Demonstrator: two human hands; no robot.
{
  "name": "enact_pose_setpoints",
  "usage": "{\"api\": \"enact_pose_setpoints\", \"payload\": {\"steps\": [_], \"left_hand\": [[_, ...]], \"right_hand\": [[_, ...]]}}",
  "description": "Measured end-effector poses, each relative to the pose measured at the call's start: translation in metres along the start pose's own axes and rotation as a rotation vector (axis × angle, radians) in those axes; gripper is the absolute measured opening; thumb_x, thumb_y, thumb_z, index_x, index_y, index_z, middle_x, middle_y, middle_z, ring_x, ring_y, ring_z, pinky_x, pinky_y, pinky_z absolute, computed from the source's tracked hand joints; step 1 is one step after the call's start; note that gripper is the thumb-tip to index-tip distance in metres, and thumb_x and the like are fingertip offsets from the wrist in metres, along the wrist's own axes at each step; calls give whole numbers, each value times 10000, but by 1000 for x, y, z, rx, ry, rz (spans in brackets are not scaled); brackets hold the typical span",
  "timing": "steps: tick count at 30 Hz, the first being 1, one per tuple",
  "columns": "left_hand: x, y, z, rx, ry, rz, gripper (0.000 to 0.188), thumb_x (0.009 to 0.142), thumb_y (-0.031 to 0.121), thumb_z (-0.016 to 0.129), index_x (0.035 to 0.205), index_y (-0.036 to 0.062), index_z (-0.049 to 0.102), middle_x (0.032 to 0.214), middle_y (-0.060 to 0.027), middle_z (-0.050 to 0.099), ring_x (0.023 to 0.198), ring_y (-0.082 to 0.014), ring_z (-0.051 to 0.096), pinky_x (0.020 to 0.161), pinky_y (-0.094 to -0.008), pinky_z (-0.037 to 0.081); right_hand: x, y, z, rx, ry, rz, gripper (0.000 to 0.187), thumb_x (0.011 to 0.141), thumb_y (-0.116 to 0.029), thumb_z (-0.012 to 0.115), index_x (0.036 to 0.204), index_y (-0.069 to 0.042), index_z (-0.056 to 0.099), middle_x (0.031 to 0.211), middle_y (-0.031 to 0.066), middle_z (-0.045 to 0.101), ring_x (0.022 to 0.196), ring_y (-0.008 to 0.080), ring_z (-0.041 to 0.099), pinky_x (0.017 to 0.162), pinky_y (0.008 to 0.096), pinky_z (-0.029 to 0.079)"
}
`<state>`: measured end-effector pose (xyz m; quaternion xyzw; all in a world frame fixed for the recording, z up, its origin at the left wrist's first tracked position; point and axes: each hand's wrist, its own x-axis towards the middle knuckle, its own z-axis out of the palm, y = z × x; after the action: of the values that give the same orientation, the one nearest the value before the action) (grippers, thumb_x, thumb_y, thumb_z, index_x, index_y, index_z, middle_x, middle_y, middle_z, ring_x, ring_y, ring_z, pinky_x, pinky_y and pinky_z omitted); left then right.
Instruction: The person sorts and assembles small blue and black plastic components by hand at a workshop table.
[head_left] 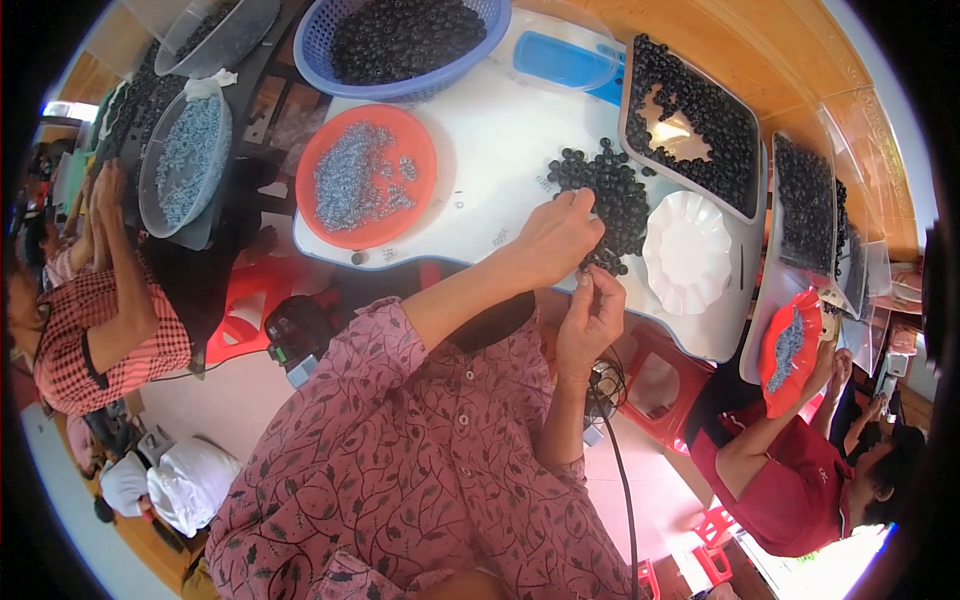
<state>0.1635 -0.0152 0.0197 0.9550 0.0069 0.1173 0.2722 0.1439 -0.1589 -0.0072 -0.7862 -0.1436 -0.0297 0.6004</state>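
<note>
A heap of small black round pieces (617, 205) lies on the white table, close to its front edge. My left hand (560, 240) hangs over the left side of the heap with its fingers curled together; what they hold, if anything, is hidden. Just below it, my right hand (597, 312) is closed in a pinch at the table's edge. A small dark round piece (587, 270) shows between its thumb and fingertip. To the right of the heap stands a white scalloped dish (688, 250). On the left is a red plate (420, 205) of small grey-blue parts.
A blue basket (310, 50) full of black pieces stands at the back, beside a blue tray (560, 62). A metal tray (668, 135) of black pieces sits at the back right. People work at tables on both sides. A black cable (625, 470) hangs by my right arm.
</note>
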Motion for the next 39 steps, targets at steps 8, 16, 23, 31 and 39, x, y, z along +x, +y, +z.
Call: {"api": "enact_pose_setpoints", "payload": {"steps": [8,16,23,31,39], "left_hand": [[-7,-6,3,-87,29,-34,177,681,36,665,848,-7,626,940,-170,520,871,-320,583,674,-401,527],[-31,-17,-10,-1479,-61,-469,180,884,68,641,1040,-15,609,934,-116,637,787,-188,645,675,-301,545],[-63,-14,-16,-2079,1,-484,277,953,50,548,1215,-37,568,1004,-140,662,809,-151,662,695,-277,577],[-87,-16,-9,-2081,67,-502,282,969,150,558,1170,-48,576,927,-151,683,724,-169,686,609,-265,585],[-98,-9,-11,-2093,121,-591,208,957,170,594,1031,-23,617,831,-86,668,637,-117,645,528,-219,546]], "right_hand": [[0,0,0,-35,24,26,108,922,-38,611,1016,15,619,961,53,632,800,88,570,680,214,485],[-2,1,-1,-51,30,63,102,908,-30,619,998,20,620,983,86,617,808,127,588,710,252,502],[-2,-18,3,-49,-19,-75,106,886,3,632,991,11,626,1026,98,608,895,153,591,767,255,492],[-9,-45,9,105,-37,0,107,893,17,627,999,6,643,1046,57,602,946,130,577,808,247,485],[-16,-54,17,154,-127,-105,118,874,18,654,987,0,631,1079,104,589,938,146,581,794,246,482]]}}
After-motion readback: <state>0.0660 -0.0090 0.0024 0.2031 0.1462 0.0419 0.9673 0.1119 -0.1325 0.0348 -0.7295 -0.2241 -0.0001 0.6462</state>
